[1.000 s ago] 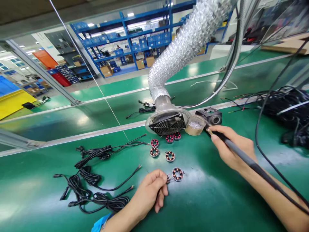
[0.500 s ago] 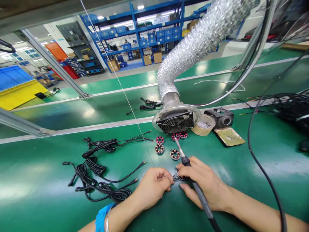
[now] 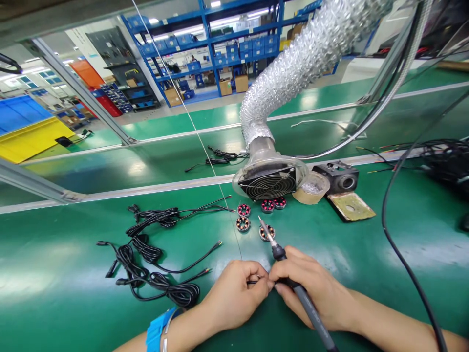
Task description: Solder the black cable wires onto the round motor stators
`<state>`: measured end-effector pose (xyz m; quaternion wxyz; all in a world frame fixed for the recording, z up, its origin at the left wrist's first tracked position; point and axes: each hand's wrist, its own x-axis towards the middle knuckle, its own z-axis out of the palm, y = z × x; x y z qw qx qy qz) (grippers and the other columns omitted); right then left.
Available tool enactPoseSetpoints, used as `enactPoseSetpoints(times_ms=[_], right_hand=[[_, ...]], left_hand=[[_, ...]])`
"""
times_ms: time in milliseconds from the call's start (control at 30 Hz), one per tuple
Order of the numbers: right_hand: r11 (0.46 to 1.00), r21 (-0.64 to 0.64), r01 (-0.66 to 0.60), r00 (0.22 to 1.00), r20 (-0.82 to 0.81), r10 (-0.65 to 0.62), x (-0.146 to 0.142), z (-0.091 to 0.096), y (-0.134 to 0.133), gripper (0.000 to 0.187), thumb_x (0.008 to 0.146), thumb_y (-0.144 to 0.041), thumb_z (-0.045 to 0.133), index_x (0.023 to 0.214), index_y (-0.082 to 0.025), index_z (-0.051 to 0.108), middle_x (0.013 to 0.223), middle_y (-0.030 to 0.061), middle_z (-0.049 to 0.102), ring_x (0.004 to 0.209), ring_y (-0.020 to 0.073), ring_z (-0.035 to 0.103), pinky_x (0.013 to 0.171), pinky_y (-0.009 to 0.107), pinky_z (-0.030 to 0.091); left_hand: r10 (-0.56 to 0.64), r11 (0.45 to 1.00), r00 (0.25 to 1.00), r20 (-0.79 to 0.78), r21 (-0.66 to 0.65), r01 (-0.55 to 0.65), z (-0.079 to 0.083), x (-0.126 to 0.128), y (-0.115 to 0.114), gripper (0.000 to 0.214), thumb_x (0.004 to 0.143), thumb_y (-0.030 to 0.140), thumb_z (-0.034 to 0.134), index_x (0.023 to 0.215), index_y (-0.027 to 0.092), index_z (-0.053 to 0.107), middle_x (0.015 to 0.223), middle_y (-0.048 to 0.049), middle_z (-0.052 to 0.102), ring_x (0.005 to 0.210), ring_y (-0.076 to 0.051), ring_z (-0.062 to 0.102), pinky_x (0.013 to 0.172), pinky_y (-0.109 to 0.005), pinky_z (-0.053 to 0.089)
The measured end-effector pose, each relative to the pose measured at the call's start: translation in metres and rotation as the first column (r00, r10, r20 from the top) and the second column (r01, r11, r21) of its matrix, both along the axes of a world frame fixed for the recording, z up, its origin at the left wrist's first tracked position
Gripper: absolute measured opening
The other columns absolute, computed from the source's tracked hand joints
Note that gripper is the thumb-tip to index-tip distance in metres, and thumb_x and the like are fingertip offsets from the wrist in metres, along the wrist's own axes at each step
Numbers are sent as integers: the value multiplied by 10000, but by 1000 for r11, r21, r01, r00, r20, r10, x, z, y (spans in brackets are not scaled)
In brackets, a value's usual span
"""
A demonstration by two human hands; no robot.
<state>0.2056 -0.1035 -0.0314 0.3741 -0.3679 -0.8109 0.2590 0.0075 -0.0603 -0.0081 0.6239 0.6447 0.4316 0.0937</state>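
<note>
My left hand (image 3: pixel 238 289) is closed, thumb and fingers curled around a small motor stator (image 3: pixel 253 281). Only a dark bit and a thin pale edge of it show; the rest is hidden. My right hand (image 3: pixel 314 287) grips a soldering iron (image 3: pixel 308 303), whose bare tip points up and away. Its thumb and fingertip also pinch close against the left fingertips, perhaps on a wire too small to make out. Just beyond the hands, another wound stator (image 3: pixel 267 232) lies partly behind the iron. Farther off are copper (image 3: pixel 242 224) and red-wound stators (image 3: pixel 244 210).
Coiled black cables (image 3: pixel 166 288) lie on the green bench at left. A fume extractor fan (image 3: pixel 269 185) on a silver duct (image 3: pixel 289 68) hangs ahead. Behind the stators stand a round tub (image 3: pixel 311 189), an iron stand (image 3: pixel 340 180) and a sponge tray (image 3: pixel 351 207). A black cord (image 3: pixel 397 254) crosses at right.
The soldering iron's tip has drawn back from the far red stators. Both hands have come together, and the stator by my right fingers is now largely hidden in my left hand.
</note>
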Motion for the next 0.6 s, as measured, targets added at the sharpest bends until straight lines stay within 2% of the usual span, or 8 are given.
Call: enactPoseSetpoints(times_ms=[167,233,300,367,433,500,600], right_hand=[[998,40,46,999,2,-46,0,-1,0,269,866,-22,471,1040,-222,517,831,16,601,734,168,452,644,272,369],[997,27,75,997,-6,-75,-2,0,-2,246,863,-23,466,1009,-217,507,799,9,582,716,164,446,633,267,364],[994,27,110,994,-8,-110,-4,1,-4,221,862,-30,459,980,-213,496,773,6,565,704,165,443,620,265,360],[990,51,135,991,-3,-135,-6,0,-6,215,865,-31,443,973,-212,486,770,11,565,696,170,443,615,270,364],[987,83,141,990,3,-142,-8,-1,-7,231,872,-22,419,992,-209,481,782,18,580,683,171,445,610,277,374],[985,107,135,990,10,-137,-8,-3,-6,241,877,-18,405,1005,-207,484,792,25,589,676,172,460,604,281,391],[983,125,135,990,25,-139,-5,-5,-6,257,872,-49,434,1066,-205,495,827,39,602,709,182,528,613,287,445]], left_hand=[[-13,998,1000,-19,69,15,8,-4,-2,183,870,225,472,767,147,602,590,42,456,540,-93,354,501,-224,272],[-46,982,998,-51,178,54,13,-5,-8,180,858,197,460,804,154,626,600,32,485,535,-101,389,507,-226,302],[-78,930,991,-109,350,111,15,-4,-17,165,824,177,483,828,158,647,646,6,549,569,-121,464,550,-238,363],[-112,867,978,-178,463,183,13,-4,-26,207,749,154,526,900,145,667,752,-44,635,635,-163,553,615,-266,436],[-156,827,957,-244,498,262,9,-3,-33,397,663,136,551,1044,109,663,875,-107,690,707,-221,622,667,-307,496],[-212,791,937,-276,515,331,8,-4,-33,509,615,108,544,1113,95,650,920,-127,711,746,-248,655,695,-319,525],[-217,763,937,-273,551,337,15,-7,-21,416,643,57,499,999,159,687,883,-64,733,746,-209,676,705,-268,529]])
